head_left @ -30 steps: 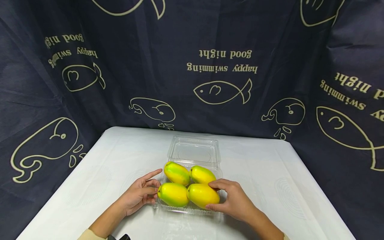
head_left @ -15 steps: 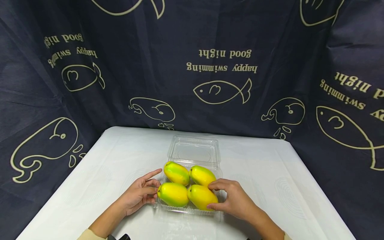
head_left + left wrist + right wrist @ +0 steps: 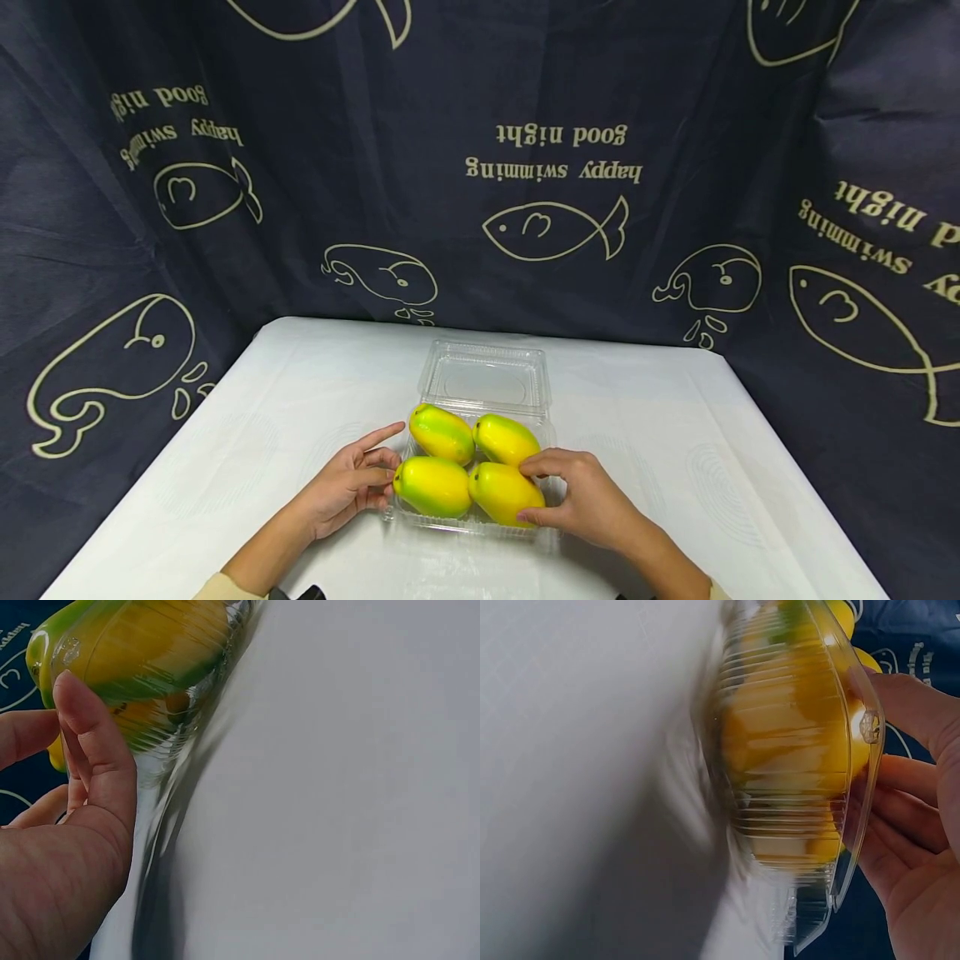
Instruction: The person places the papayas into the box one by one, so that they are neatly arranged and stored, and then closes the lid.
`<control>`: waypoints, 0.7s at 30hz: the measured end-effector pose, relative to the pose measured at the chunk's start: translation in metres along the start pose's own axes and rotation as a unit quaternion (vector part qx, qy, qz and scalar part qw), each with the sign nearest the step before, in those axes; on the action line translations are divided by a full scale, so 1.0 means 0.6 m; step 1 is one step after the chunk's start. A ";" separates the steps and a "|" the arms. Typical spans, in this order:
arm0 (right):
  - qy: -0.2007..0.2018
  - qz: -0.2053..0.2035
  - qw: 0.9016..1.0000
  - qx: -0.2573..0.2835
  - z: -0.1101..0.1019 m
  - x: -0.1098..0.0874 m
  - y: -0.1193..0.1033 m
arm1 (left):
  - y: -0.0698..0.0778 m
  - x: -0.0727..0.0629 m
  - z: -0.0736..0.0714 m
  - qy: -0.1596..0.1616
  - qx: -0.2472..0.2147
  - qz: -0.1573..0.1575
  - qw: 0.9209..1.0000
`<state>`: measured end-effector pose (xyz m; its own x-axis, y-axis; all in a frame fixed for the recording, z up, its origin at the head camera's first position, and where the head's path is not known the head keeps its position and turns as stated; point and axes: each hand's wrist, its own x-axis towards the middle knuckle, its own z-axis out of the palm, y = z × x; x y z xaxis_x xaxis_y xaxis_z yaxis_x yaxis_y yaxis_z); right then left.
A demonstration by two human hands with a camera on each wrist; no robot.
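In the head view, a clear plastic clamshell box (image 3: 480, 527) sits on the table with its lid (image 3: 487, 371) laid back. Several yellow-green mangoes fill its base in two rows, among them the near left mango (image 3: 432, 487) and far left mango (image 3: 442, 433). My left hand (image 3: 347, 487) pinches the box's left rim by the near left mango, index finger stretched out. With thumb and fingers on either side, my right hand (image 3: 585, 500) grips the near right mango (image 3: 504, 493), which lies inside the box. In the right wrist view, the box wall (image 3: 780, 802) partly covers my right fingertips.
The far right mango (image 3: 506, 439) lies just behind the gripped one. A white cloth covers the table (image 3: 660, 433). Dark blue curtain (image 3: 337, 167) with fish and whale drawings encloses the back and both sides.
The near right mango has shifted slightly toward me and down into the box, my right hand moving with it. Over the last half second hardly anything moves; my left hand stays put.
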<state>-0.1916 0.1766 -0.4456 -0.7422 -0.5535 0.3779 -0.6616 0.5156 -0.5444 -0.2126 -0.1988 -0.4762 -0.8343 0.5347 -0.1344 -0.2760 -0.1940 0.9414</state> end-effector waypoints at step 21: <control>0.114 -0.023 0.993 0.036 -0.016 0.001 0.043 | 0.019 0.023 -0.011 0.057 0.106 -0.016 0.993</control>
<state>-0.2101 0.1955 -0.4523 -0.7222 -0.4084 0.5582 -0.6916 0.4406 -0.5724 -0.2304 -0.1992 -0.4692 -0.8789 0.4385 -0.1879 -0.2069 0.0046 0.9784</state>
